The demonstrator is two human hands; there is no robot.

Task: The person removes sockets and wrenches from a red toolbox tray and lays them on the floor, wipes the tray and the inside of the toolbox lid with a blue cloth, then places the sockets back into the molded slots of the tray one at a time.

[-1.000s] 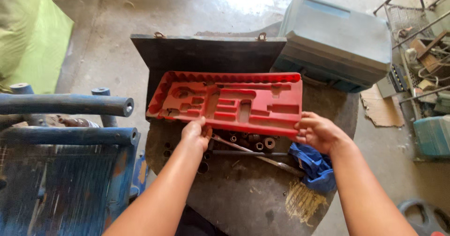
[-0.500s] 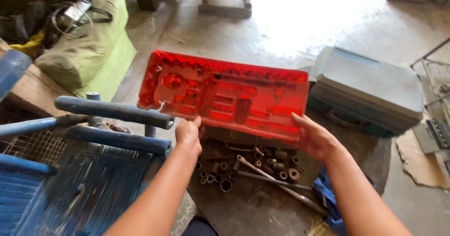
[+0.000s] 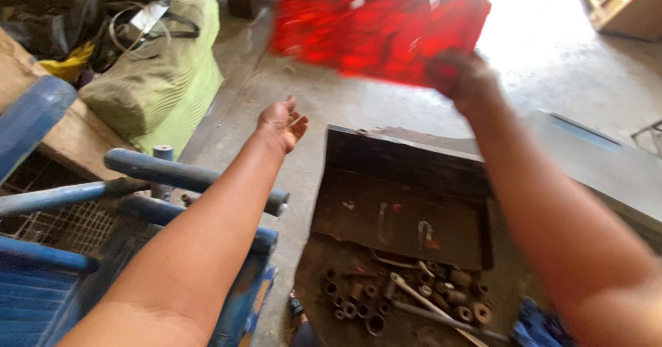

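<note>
My right hand (image 3: 460, 78) grips the lower edge of a red plastic socket tray (image 3: 376, 24), raised high near the top of the view and blurred by motion. My left hand (image 3: 283, 121) is off the tray, palm up with fingers apart, hovering above the concrete floor. Below, a dark metal tool case (image 3: 403, 202) stands with its lid up. In front of it lie several loose rusty sockets (image 3: 365, 302) and a long ratchet handle (image 3: 427, 305).
A blue metal cart with round bars (image 3: 172, 171) stands at the left. Green bags (image 3: 162, 78) lie on a bench at the upper left. A grey plastic case (image 3: 600, 161) sits at the right, and a blue cloth (image 3: 541, 326) at the bottom right.
The red tray went up and away from the case. My left hand let go of it and opened; my right hand alone holds it now. The view tilted upward.
</note>
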